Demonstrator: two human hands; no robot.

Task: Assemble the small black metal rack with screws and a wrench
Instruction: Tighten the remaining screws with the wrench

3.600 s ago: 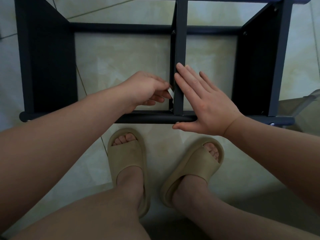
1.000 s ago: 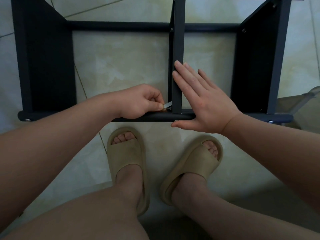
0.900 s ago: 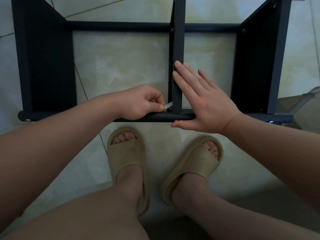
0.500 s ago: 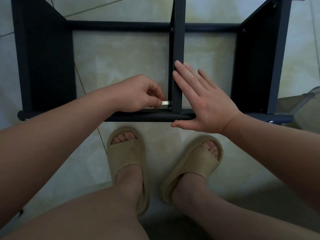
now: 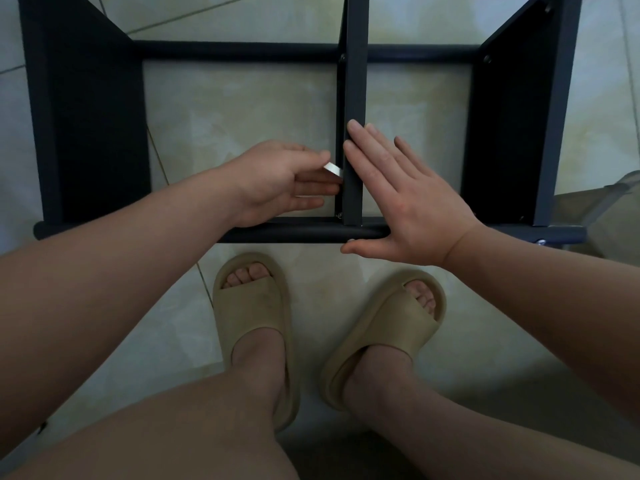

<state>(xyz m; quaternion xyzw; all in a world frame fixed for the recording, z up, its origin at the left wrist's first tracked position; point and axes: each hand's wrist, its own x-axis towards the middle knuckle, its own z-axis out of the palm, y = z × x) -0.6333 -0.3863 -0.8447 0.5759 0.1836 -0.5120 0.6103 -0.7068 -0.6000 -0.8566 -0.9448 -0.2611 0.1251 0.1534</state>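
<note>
Closest to us are our two feet in tan sandals point(image 5: 256, 306) on the pale tiled floor point(image 5: 311, 268). Just past our toes lies the front tube point(image 5: 294, 233) of the black rack point(image 5: 557, 116), which sits on the floor in front of us. Our right hand point(image 5: 408, 202) lies flat and open, with its fingers straight and side by side. The thumb runs along the front tube and the fingertips rest on the middle bar point(image 5: 353, 81), pressing it so it does not move. Our left hand point(image 5: 277, 181) is just left of that bar. It pinches the small silver wrench point(image 5: 333, 169) up by its fingertips, and the other fingers reach out almost straight below it. A second ago the wrench was down low, at the little screw point(image 5: 339, 214) where the middle bar meets the front tube. Now we have swung it up, so it is off the screw and a bit above it, close to the side of the bar. We think one turn is done and we are getting ready to put the wrench back for another, so this joint may not be tight yet. Further away, the middle bar runs on to the back tube point(image 5: 235, 51). The two dark side panels point(image 5: 86, 116) stand at the left and right ends, already joined on.
</note>
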